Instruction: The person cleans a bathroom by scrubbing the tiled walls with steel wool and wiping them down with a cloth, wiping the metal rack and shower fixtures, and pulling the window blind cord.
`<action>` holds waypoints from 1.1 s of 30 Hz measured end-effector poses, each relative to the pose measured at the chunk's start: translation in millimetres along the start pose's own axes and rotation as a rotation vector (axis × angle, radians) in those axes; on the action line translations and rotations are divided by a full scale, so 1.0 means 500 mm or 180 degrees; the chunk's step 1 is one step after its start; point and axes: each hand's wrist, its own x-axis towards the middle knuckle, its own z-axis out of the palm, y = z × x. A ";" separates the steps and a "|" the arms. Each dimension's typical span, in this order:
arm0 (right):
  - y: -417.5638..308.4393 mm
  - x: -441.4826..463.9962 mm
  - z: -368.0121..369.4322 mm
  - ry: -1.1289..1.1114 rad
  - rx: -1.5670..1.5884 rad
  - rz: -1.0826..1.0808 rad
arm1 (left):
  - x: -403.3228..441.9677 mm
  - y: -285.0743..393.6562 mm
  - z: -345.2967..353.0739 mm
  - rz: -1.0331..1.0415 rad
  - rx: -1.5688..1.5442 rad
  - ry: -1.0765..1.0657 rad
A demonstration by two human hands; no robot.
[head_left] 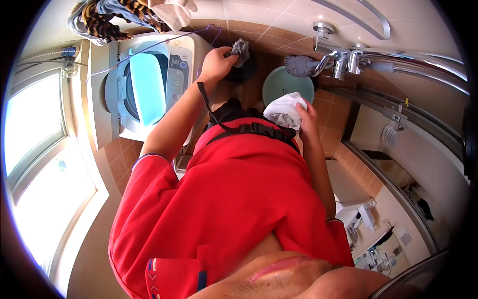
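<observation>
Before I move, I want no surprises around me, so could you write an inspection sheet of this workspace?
Surface: square brown tiles; wetness unclear.
Job's things: crumpled white cloth; fuzzy grey item; round pale green basin.
Clutter: patterned clothes near the white washing machine.
Hands: left hand grips the fuzzy grey item; right hand holds the cloth near the basin.
Cables: ribbed pale hose by the bright window.
Surroundings: chrome wall tap beside a shaggy grey object.

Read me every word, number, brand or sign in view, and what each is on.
No text is readable.
Washing machine panel: markings too small and blurred.
Red shirt: chevron marks on the trim, no legible words.
Bottles: any labels too small.
</observation>
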 end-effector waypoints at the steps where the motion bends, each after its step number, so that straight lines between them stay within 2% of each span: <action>1: 0.000 -0.009 0.006 -0.0027 -0.0007 0.0034 | -0.012 -0.023 -0.002 -0.0037 0.0110 -0.0042; 2: 0.000 -0.020 0.011 -0.0054 -0.0011 0.0060 | -0.024 -0.044 -0.003 -0.0065 0.0222 -0.0082; 3: 0.012 -0.037 -0.048 0.0001 0.0028 0.0241 | -0.053 -0.063 0.066 -0.0077 0.0145 -0.0049; 5: 0.014 -0.017 -0.057 -0.0008 0.0166 0.0266 | -0.050 -0.097 0.091 0.0186 0.0019 0.0238; 6: 0.018 -0.019 -0.069 0.0028 0.0257 0.0322 | -0.063 -0.103 0.110 0.0065 0.0023 0.0209; 9: 0.019 -0.020 -0.092 0.0085 0.0470 0.0440 | -0.085 -0.114 0.162 -0.0077 -0.0228 -0.0463; 13: 0.017 -0.008 -0.063 0.0016 0.0621 0.0446 | -0.117 -0.101 0.184 -0.0112 0.0157 -0.0721; 17: -0.052 0.000 -0.007 -0.0133 0.0632 0.0399 | -0.132 -0.084 0.187 -0.0380 -0.0109 -0.1105; 20: -0.114 0.034 0.073 -0.0256 0.0893 0.0170 | -0.142 -0.084 0.182 -0.0146 0.0095 -0.1014; 23: -0.185 0.067 0.167 -0.0401 0.1186 -0.0072 | -0.151 -0.113 0.175 0.0180 -0.0780 -0.0584; 24: -0.207 0.070 0.194 -0.0438 0.1265 -0.0138 | -0.153 -0.091 0.147 0.0219 -0.1298 -0.0715; 25: -0.222 0.075 0.214 -0.0506 0.1274 -0.0349 | -0.158 -0.046 0.111 0.0126 -0.1361 -0.0797; 27: -0.241 0.073 0.246 -0.0583 0.1303 -0.0461 | -0.152 -0.028 0.071 0.0671 -0.2017 -0.1071; 30: -0.228 0.076 0.266 -0.0749 0.1043 -0.0835 | -0.164 0.054 0.020 0.0782 -0.1967 -0.0867; 33: -0.203 0.055 0.292 -0.0981 0.0448 -0.1134 | -0.131 0.090 0.025 0.1366 -0.1892 -0.0543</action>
